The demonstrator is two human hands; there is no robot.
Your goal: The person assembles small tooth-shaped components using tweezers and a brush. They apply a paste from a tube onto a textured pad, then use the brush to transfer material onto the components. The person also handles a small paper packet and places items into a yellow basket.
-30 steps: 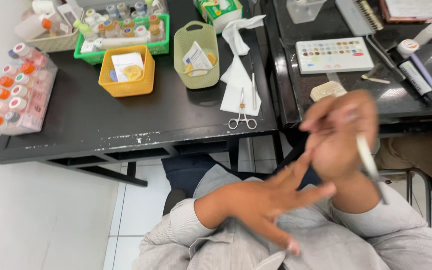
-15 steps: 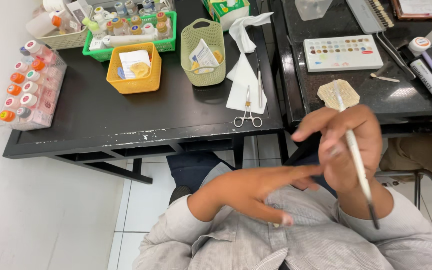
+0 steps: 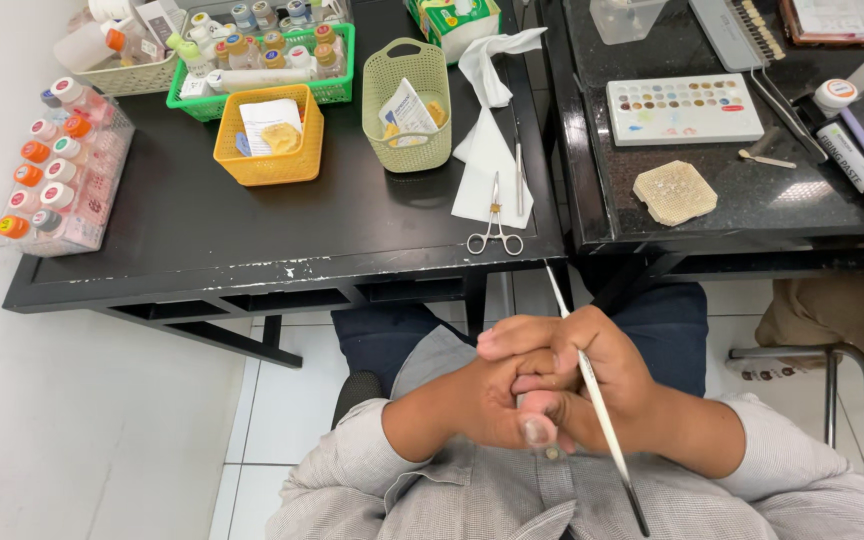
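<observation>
My two hands are clasped together in my lap, below the front edge of the black table (image 3: 252, 270). My right hand (image 3: 602, 365) is shut on a thin white-handled brush (image 3: 597, 410). The brush runs diagonally, its tip pointing up toward the table edge and its dark end down over my grey shirt. My left hand (image 3: 477, 400) is curled shut against the right hand's fingers and holds nothing of its own. The nearest thing on the table is a pair of metal forceps (image 3: 495, 235) lying on a white tissue (image 3: 487, 160).
On the left table are a yellow basket (image 3: 267, 150), a green basket (image 3: 412, 130), a green tray of small bottles (image 3: 332, 90) and a clear box of capped jars (image 3: 57, 170). The right table (image 3: 732, 225) holds a white colour palette (image 3: 682, 108), a tan honeycomb pad (image 3: 674, 192) and tubes (image 3: 849, 155). A metal chair frame (image 3: 832, 360) stands at the right.
My left hand, spread open a second ago, has closed and joined the right hand. Both hands dropped lower into my lap, with the brush still in the right hand.
</observation>
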